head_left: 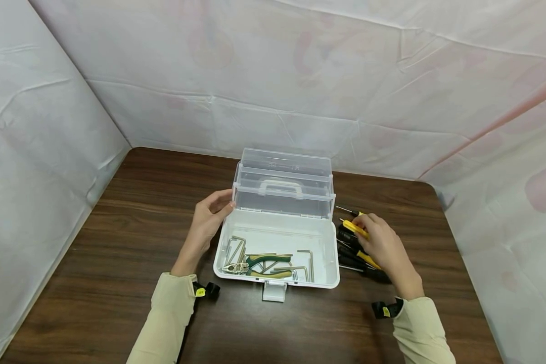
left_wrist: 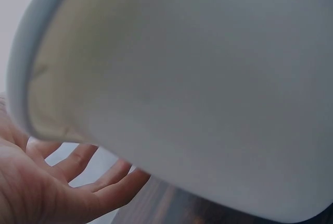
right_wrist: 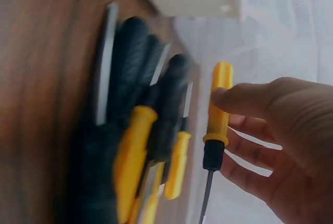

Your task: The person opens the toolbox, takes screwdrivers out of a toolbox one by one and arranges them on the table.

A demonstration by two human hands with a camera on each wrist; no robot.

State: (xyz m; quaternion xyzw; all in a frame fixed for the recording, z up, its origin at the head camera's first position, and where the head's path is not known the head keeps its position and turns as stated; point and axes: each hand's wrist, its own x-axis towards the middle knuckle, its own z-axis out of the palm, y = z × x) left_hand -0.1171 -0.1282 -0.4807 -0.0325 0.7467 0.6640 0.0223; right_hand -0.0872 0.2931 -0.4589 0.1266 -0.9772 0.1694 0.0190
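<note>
My right hand (head_left: 382, 242) pinches the yellow handle of a small screwdriver (right_wrist: 219, 101) between thumb and fingers, above a pile of screwdrivers (right_wrist: 132, 153) with black and yellow handles. In the right wrist view its dark shaft points down. At the left side of a white toolbox (head_left: 277, 225) is my left hand (head_left: 205, 220), thumb near the rear corner and fingers beside the raised clear lid (head_left: 284, 177). The left wrist view shows those fingers relaxed and spread against the box's outside. Green-and-yellow pliers (head_left: 266, 259) and several hex keys (head_left: 309, 263) lie inside.
The toolbox stands on a dark wooden table (head_left: 132, 242), its white latch (head_left: 274, 291) hanging at the front. More screwdrivers (head_left: 359, 260) lie close against the box's right side. A pale curtain (head_left: 273, 91) rises behind the table and along both sides.
</note>
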